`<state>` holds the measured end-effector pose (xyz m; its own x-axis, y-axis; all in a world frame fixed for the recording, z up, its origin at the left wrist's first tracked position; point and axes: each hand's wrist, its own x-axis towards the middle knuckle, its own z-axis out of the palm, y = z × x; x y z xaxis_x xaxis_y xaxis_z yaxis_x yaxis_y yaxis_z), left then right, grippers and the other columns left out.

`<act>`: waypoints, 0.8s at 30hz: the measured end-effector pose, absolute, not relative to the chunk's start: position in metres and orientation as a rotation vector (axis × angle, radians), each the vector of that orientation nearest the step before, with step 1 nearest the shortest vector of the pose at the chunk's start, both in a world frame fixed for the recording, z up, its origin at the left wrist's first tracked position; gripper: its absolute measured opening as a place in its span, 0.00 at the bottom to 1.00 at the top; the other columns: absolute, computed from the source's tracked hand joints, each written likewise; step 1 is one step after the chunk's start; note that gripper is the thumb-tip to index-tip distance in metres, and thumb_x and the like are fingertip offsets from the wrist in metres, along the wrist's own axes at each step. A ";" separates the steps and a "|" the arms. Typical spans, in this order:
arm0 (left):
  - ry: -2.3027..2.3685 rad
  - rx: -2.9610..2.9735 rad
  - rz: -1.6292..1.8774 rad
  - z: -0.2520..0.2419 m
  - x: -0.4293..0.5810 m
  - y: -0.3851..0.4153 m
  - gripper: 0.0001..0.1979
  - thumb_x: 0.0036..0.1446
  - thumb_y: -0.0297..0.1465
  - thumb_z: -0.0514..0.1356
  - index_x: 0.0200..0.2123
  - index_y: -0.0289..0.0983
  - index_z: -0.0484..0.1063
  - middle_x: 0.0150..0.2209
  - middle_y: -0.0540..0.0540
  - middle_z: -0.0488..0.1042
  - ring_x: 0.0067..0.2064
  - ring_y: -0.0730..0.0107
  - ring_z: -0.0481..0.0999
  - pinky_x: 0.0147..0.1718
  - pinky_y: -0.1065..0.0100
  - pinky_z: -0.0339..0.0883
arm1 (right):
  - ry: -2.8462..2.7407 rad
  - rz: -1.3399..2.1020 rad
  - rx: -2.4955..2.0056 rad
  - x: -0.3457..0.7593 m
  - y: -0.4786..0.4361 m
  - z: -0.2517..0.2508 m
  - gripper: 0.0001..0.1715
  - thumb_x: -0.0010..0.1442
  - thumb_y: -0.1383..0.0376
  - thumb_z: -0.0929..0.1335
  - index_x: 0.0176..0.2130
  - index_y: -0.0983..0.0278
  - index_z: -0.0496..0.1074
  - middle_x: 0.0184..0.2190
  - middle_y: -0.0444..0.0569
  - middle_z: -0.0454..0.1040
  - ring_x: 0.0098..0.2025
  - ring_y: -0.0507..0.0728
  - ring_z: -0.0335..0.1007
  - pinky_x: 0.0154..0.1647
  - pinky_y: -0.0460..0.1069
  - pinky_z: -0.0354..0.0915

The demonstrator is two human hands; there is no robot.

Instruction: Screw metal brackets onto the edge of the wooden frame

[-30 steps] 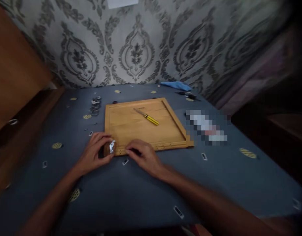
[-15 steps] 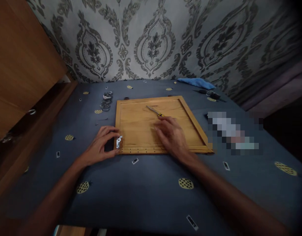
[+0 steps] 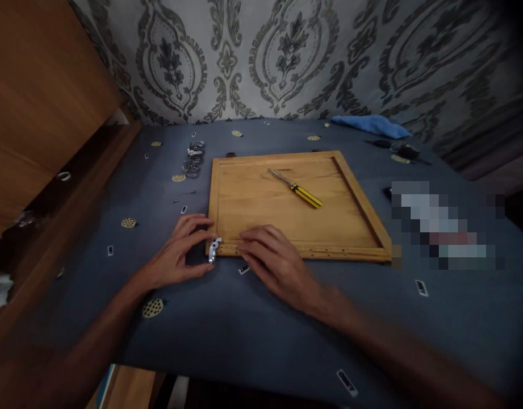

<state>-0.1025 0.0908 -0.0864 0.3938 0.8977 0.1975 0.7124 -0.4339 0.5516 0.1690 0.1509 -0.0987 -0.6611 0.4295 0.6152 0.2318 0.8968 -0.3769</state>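
Observation:
A shallow wooden tray-like panel (image 3: 355, 187) lies flat on a blue patterned cloth. My left hand (image 3: 180, 253) pinches a small silver metal bracket (image 3: 213, 250) against the panel's near left corner. My right hand (image 3: 273, 261) rests palm down on the panel's near edge, just right of the bracket, fingers stretched toward it and holding nothing. A yellow-handled screwdriver (image 3: 301, 192) lies on the panel's middle, beyond both hands.
A pile of metal hardware (image 3: 193, 159) sits left of the panel's far corner. A blue rag (image 3: 369, 126) and dark tools (image 3: 400, 149) lie at the back right. A wooden cabinet (image 3: 40, 113) stands at the left. The patterned wall closes the back.
My right hand drew back from beside the screwdriver to the panel's near edge by the bracket. My left hand stayed on the bracket. The view shifted.

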 end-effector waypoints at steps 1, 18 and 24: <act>1.387 2.287 0.673 -0.087 -0.101 0.091 0.23 0.61 0.40 0.69 0.58 0.46 0.73 0.65 0.40 0.68 0.69 0.43 0.62 0.70 0.33 0.55 | -2.328 0.352 -0.450 0.167 0.148 -0.099 0.09 0.73 0.70 0.65 0.45 0.66 0.75 0.46 0.55 0.81 0.49 0.59 0.74 0.52 0.57 0.75; 1.357 2.322 0.670 -0.088 -0.087 0.085 0.25 0.62 0.39 0.69 0.61 0.45 0.72 0.65 0.38 0.69 0.70 0.42 0.61 0.69 0.38 0.60 | -2.542 0.132 -0.453 0.162 0.141 -0.112 0.17 0.72 0.72 0.63 0.56 0.64 0.73 0.44 0.55 0.75 0.45 0.61 0.67 0.46 0.56 0.71; 1.357 2.294 0.656 -0.084 -0.087 0.086 0.28 0.60 0.44 0.71 0.60 0.46 0.69 0.64 0.39 0.70 0.69 0.43 0.63 0.68 0.38 0.61 | -2.544 0.131 -0.474 0.161 0.141 -0.111 0.17 0.74 0.71 0.60 0.55 0.62 0.73 0.43 0.54 0.75 0.44 0.60 0.67 0.46 0.56 0.72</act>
